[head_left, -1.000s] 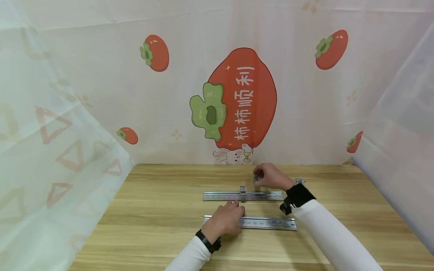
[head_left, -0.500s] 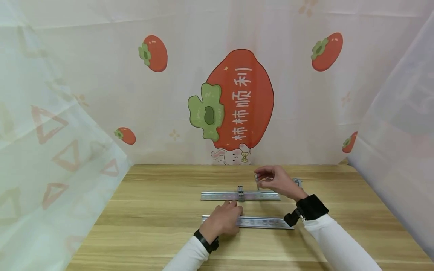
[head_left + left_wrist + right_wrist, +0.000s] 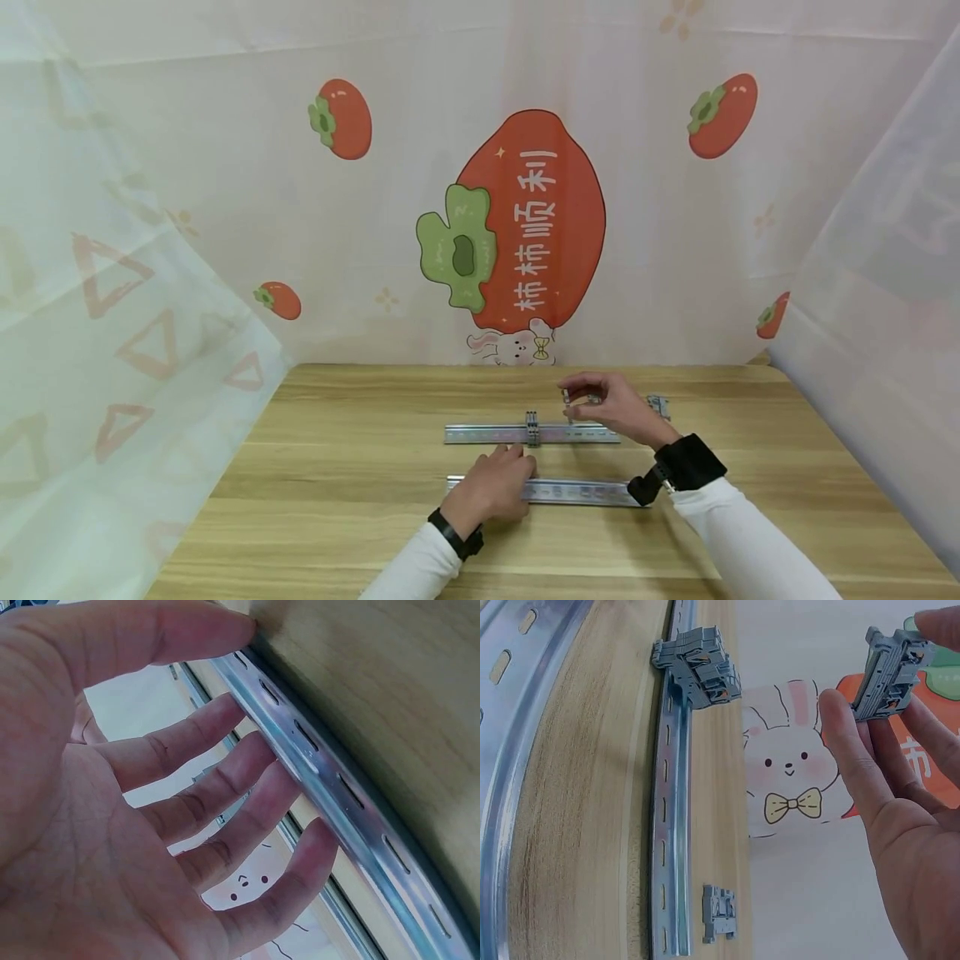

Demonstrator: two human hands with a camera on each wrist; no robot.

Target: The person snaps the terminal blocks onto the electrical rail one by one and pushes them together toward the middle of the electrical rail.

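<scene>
Your right hand [image 3: 611, 406] hangs above the counter [image 3: 337, 467] with its grip pinching a small grey terminal block [image 3: 889, 673] between thumb and fingertips [image 3: 840, 720]; the block is lifted clear of everything, held upright at the tips of your fingers. Just below and toward you from that grip runs the far rail [image 3: 570, 433], a slotted metal strip lying flat across the counter. A cluster of grey blocks [image 3: 533, 428] already sits clipped on that rail, off to the left of your right grip and well short of touching the block you hold. One more loose block [image 3: 719, 913] lies on the counter beside the rail on its far side, past your right hand.

Your left hand [image 3: 491, 487] rests on the near rail [image 3: 577, 492], a second slotted strip lying parallel to the first and closer to you. Its grip is spread: the fingers [image 3: 225, 787] are straight and fanned, their tips pressing down along the edge of the rail at its left end, curled around nothing. The rest of that rail reaches away to the right of your left grip, ending beneath your right wrist.

A cloth backdrop [image 3: 525, 217] printed with a big red persimmon and a small rabbit hangs beyond both hands.
</scene>
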